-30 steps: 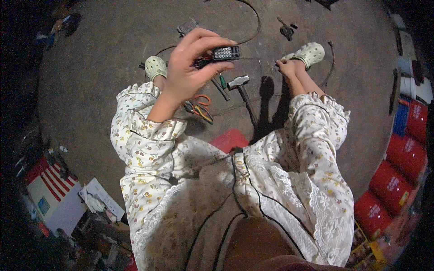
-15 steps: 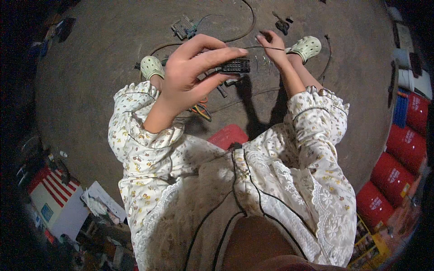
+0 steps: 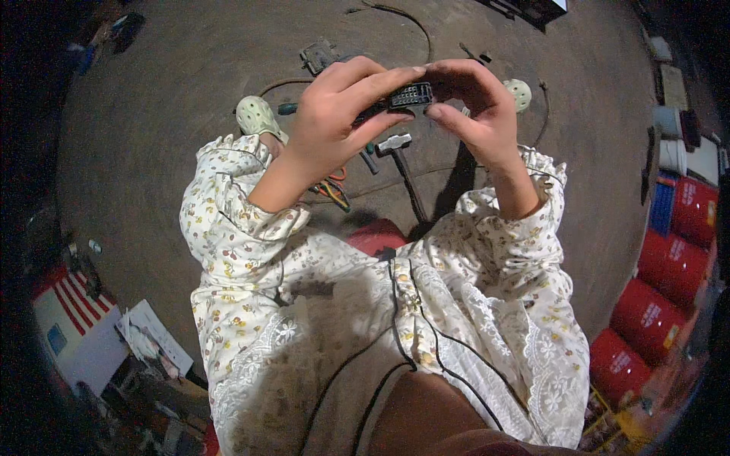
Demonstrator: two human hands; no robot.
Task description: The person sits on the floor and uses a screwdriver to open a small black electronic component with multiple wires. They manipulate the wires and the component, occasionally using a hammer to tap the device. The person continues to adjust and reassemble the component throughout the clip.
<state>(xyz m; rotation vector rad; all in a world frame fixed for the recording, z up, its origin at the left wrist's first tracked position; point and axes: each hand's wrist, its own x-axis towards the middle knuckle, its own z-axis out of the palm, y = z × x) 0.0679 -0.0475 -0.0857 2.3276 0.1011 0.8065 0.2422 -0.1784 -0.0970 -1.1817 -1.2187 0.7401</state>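
Note:
My left hand is closed on a black rectangular multi-pin connector, gripping it between fingers and thumb. The connector's face, with rows of small holes, points toward me. My right hand is curled against the connector's right end, its index finger above and its thumb beside the lower corner. Whatever may be pinched in the right fingers is hidden. Under the hands, a hammer lies on the floor. Beside it are a short dark-handled tool and orange, yellow and black wires.
Beyond my left hand lies a boxy metal part. A dark cable curves across the floor at the top. A teal handle lies near my left clog. Red containers line the right; papers are at lower left.
My right hand has come up from beside the right clog to the connector. The connector has shifted slightly right and up, still in my left hand. The hammer now shows clearly.

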